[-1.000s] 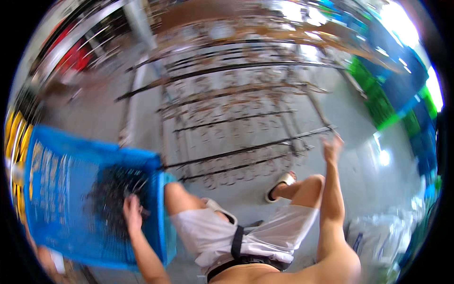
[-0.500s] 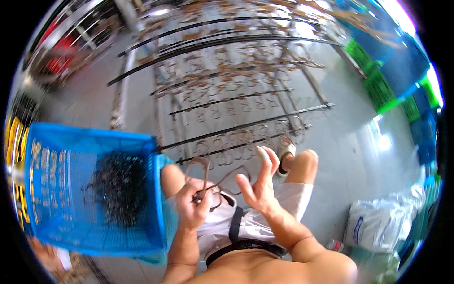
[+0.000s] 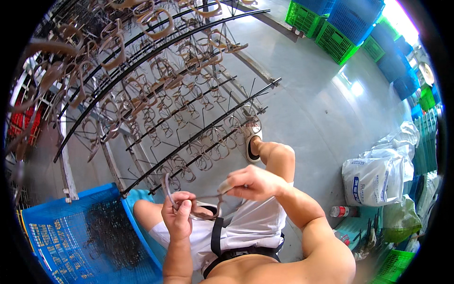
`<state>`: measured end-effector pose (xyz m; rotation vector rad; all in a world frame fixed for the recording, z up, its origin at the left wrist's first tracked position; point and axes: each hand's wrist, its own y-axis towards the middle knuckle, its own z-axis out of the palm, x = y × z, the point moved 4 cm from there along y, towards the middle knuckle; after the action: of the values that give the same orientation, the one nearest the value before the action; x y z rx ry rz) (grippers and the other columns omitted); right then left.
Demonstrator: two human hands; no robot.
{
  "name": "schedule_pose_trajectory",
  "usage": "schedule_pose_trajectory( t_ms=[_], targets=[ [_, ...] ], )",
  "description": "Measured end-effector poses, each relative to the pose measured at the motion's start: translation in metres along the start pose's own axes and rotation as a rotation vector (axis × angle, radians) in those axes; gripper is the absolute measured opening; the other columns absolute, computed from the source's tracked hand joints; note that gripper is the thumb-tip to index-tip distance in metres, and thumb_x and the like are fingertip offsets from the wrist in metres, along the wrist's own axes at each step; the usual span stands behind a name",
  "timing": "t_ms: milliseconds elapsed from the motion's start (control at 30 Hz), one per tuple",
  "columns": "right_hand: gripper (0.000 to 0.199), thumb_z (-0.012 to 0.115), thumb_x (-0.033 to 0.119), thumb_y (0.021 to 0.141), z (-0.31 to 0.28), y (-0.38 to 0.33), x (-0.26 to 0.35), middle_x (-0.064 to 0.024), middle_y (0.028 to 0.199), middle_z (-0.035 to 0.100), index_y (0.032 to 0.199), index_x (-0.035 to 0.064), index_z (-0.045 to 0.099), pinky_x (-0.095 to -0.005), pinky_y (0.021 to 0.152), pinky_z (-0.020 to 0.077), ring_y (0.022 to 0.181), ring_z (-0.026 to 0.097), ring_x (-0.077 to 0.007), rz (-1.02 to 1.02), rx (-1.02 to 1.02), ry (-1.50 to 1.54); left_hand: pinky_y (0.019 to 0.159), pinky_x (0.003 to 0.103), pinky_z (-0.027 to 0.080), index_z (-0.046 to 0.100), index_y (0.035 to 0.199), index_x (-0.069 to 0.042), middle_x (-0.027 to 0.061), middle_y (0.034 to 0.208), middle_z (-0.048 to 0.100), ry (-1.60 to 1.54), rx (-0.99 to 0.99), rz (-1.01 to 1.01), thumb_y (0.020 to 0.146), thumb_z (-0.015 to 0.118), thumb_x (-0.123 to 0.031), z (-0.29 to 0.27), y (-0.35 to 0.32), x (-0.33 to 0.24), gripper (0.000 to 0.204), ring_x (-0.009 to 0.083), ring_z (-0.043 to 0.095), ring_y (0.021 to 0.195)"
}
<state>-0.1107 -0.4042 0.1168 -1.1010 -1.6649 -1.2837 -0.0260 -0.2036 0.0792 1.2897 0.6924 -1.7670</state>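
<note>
My left hand is closed around brown eyeglass frames, above my left thigh. One curved brown piece sticks up past its thumb, and a rim stretches across toward my other hand. My right hand pinches the far end of that rim, with a pale covering on a fingertip. Whether the left hand holds one frame or two, I cannot tell. Just ahead stands a rack of black rods on which several similar brown eyeglass frames hang in rows.
At my left is a blue plastic basket with a tangle of thin black pieces. White plastic bags and a bottle lie at the right. Green crates and blue crates are stacked farther off.
My right hand, open and apart before, now pinches the eyeglass frame's rim. The view has swung right, so the rack and basket sit farther left.
</note>
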Motion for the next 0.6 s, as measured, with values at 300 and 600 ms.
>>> schedule_pose_trajectory(
  t_ms=[300, 600],
  targets=[
    [0.015, 0.049, 0.015, 0.095, -0.166, -0.026, -0.063, 0.0026, 0.068, 0.046, 0.103, 0.0065, 0.058, -0.0172, 0.036, 0.0283, 0.046, 0.039, -0.0033, 0.003, -1.481, 0.165, 0.036, 0.017, 0.028, 0.029, 0.128, -0.009, 0.0081, 0.071, 0.059, 0.241, 0.181, -0.015, 0.095, 0.048, -0.024, -0.006, 0.002, 0.004, 0.041, 0.0045, 0.036, 0.04],
    [0.014, 0.049, 0.015, 0.094, -0.178, -0.006, -0.145, 0.0037, 0.061, 0.043, 0.099, 0.0049, 0.058, -0.0202, 0.039, 0.0306, 0.045, 0.038, -0.0044, 0.14, -1.416, 0.367, 0.052, 0.02, 0.041, 0.006, 0.144, -0.011, 0.0062, 0.073, 0.059, 0.136, 0.312, -0.149, 0.085, 0.064, -0.011, 0.006, 0.0, 0.012, 0.082, 0.008, 0.051, 0.057]
  ],
)
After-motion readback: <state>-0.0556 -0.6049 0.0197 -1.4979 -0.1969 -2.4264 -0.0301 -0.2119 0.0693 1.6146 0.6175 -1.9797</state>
